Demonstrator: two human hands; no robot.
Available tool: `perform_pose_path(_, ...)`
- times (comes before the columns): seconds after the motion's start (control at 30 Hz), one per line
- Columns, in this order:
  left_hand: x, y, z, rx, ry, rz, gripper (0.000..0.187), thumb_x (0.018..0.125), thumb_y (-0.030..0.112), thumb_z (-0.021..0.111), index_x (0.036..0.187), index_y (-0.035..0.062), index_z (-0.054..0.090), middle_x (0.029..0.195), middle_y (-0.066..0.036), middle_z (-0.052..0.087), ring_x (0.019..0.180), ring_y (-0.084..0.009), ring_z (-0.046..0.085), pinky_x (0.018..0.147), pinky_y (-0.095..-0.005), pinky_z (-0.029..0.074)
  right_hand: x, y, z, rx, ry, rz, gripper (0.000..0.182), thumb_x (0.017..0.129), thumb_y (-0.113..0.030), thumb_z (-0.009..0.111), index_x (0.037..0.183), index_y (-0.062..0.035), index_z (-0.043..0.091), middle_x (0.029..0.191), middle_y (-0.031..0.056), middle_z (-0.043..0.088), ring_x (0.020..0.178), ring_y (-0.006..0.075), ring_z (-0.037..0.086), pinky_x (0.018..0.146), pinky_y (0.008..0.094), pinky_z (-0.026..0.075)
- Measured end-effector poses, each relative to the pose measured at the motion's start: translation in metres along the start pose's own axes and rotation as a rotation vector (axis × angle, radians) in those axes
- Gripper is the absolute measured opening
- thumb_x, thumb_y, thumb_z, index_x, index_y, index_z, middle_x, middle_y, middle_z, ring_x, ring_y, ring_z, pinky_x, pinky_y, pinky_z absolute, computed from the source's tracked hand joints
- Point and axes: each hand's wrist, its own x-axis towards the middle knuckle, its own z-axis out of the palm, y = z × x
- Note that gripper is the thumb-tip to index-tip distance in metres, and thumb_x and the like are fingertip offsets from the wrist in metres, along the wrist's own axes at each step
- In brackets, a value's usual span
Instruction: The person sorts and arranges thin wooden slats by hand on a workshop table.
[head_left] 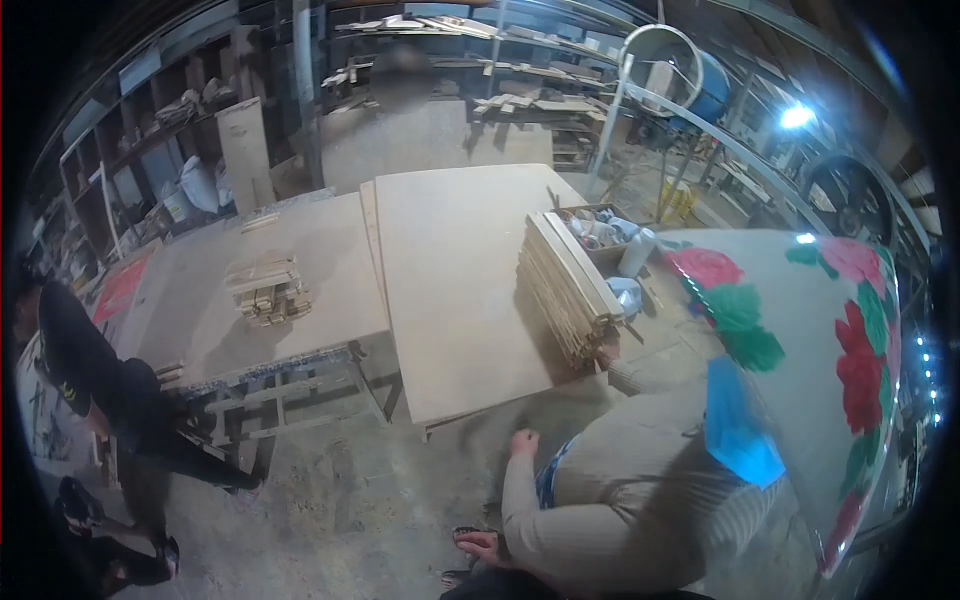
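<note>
At the bottom centre, my right hand shows just above dark clothing, its fingers stretched out to the left. A dark shape lies beside the fingertips, too small to make out, and nothing clear is held. My left hand is out of view. Close on the right is a co-worker in a beige ribbed top with a blue mask. One co-worker's hand is at the end of a stack of wood strips; the other hand is closed near the waist.
Large pale boards lie in the middle. A worktable holds short wood pieces. Beside the strips stands a box of bottles. Shiny floral material fills the right. Another person in black bends at left.
</note>
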Motion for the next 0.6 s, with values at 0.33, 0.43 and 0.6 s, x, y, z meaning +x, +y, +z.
perform_pose_path(0.33, -0.026, 0.157, -0.166, -0.870, 0.698, -0.136, 0.086, 0.098, 0.036, 0.063, 0.159, 0.0001, 0.013, 0.106, -0.023, 0.070, 0.097, -0.0367, 0.068, 0.088, -0.0480, 0.051, -0.025, -0.065, -0.026, 0.102, 0.015, -0.182, 0.036, 0.103, -0.028, 0.060, 0.124, 0.0004, 0.065, 0.107, 0.0093, 0.072, 0.093, 0.0168, 0.068, 0.080, 0.0301, 0.054)
perform_pose_path(0.43, -0.095, 0.036, -0.301, -1.098, 1.268, -0.545, 0.072, 0.099, 0.020, 0.059, 0.158, 0.0015, 0.022, 0.096, -0.015, 0.064, 0.081, -0.0276, 0.062, 0.071, -0.0411, 0.051, -0.015, -0.046, -0.030, 0.103, 0.012, -0.170, 0.037, 0.105, -0.028, 0.057, 0.126, 0.0002, 0.064, 0.108, 0.0088, 0.072, 0.094, 0.0170, 0.067, 0.078, 0.0304, 0.054)
perform_pose_path(0.6, -0.248, -0.016, -0.451, -1.310, 1.589, -0.023, 0.068, 0.101, 0.016, 0.058, 0.161, 0.0102, 0.025, 0.068, 0.002, 0.050, 0.060, -0.0061, 0.046, 0.050, -0.0228, 0.036, -0.012, -0.038, -0.030, 0.120, 0.041, -0.136, 0.036, 0.104, -0.026, 0.060, 0.127, 0.0009, 0.064, 0.106, 0.0080, 0.072, 0.090, 0.0169, 0.067, 0.077, 0.0309, 0.055)
